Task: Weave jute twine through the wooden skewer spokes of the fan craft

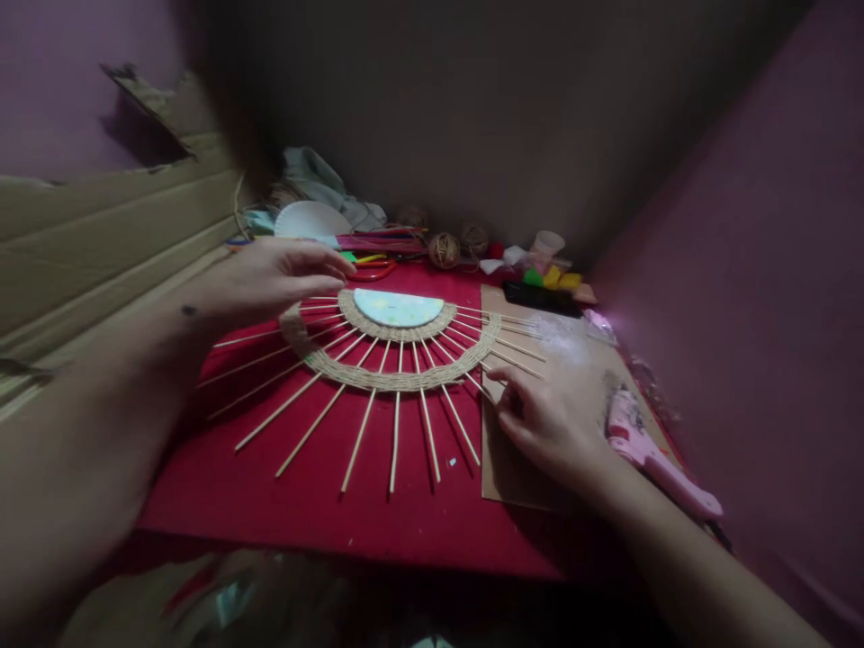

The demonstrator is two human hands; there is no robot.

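A half-round woven piece lies on the red cloth, with a pale blue patterned half-disc at its centre. Thin wooden sticks fan out from it through an inner woven band and an outer woven band of tan cord. My left hand is open over the piece's upper left side, fingers stretched toward the inner band; whether they touch it I cannot tell. At the right edge of the outer band, my right hand has its fingers curled in a pinch around the end of one stick, partly hidden by the fingers.
A cardboard sheet lies under the right side, with a pink glue gun on its right. Twine balls, scissors with orange handles, a white disc and a dark phone-like slab sit behind. Cardboard stands left.
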